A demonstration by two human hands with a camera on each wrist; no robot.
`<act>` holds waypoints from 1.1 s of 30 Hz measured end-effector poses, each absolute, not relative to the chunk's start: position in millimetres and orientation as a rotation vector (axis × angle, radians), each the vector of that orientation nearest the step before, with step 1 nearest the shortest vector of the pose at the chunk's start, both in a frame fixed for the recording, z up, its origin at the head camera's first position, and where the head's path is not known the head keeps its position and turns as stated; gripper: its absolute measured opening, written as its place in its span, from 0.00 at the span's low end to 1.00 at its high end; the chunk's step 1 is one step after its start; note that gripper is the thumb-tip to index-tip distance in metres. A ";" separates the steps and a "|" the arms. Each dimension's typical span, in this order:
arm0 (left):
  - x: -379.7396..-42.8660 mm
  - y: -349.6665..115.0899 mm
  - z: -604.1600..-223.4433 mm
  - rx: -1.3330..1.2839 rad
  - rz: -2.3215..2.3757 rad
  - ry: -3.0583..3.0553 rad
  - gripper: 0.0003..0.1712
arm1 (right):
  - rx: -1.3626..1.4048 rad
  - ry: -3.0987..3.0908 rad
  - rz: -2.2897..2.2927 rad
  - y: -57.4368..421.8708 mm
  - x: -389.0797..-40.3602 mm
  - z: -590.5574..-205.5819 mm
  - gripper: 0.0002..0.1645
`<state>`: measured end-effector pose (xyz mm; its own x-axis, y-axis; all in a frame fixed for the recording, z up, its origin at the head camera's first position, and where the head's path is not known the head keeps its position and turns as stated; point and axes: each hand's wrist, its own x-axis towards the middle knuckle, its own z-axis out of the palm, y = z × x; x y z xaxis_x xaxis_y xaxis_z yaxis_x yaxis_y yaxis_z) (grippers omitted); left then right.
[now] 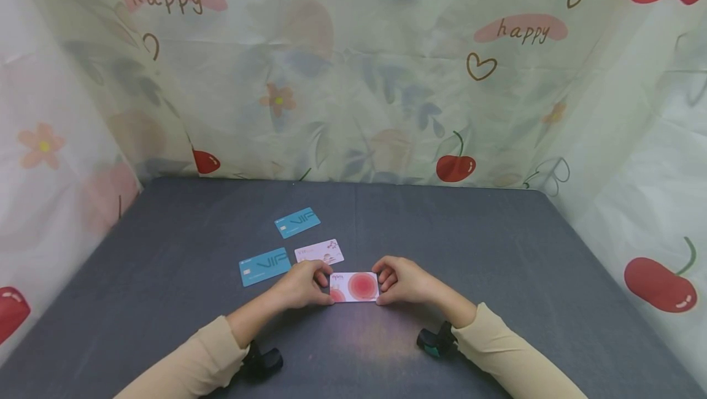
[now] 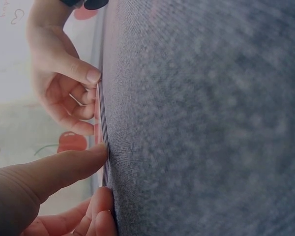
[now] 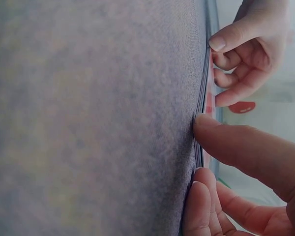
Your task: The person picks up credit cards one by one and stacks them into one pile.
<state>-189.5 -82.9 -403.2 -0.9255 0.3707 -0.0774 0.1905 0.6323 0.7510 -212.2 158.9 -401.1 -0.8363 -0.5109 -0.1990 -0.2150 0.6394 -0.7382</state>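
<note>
Between my two hands a thin stack of cards (image 1: 354, 287) lies flat on the table. Its top card is white-pink with red circles. My left hand (image 1: 305, 284) holds the stack's left end, thumb at the near corner and fingers at the far one. On the right end my right hand (image 1: 407, 279) grips the same way. Layered edges of the stack (image 2: 104, 125) show in the left wrist view, beside the left thumb. The right wrist view shows the edges (image 3: 204, 93) too, with the right thumb against them.
Past my left hand lies a pale pink card (image 1: 320, 251). One blue VIP card (image 1: 265, 266) is left of it, and another blue VIP card (image 1: 297, 222) lies farther back. A dark cloth covers the table (image 1: 469, 245). Printed curtains (image 1: 353, 110) hang behind and at both sides.
</note>
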 end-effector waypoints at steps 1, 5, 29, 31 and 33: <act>-189.6 -82.9 -403.5 0.461 1.170 2.631 0.26 | -0.574 2.470 -1.039 158.9 -212.3 -401.2 0.31; -189.6 -83.1 -403.6 0.464 1.169 2.630 0.26 | -0.576 2.468 -1.043 159.1 -212.6 -401.5 0.31; -189.5 -82.3 -404.6 0.429 1.175 2.612 0.26 | -0.578 2.458 -1.059 160.3 -212.6 -402.7 0.31; -189.6 -82.4 -405.0 0.426 1.179 2.610 0.26 | -0.575 2.458 -1.059 160.3 -212.6 -402.4 0.31; -189.8 -82.5 -405.6 0.433 1.177 2.616 0.26 | -0.570 2.458 -1.058 160.1 -212.5 -402.0 0.31</act>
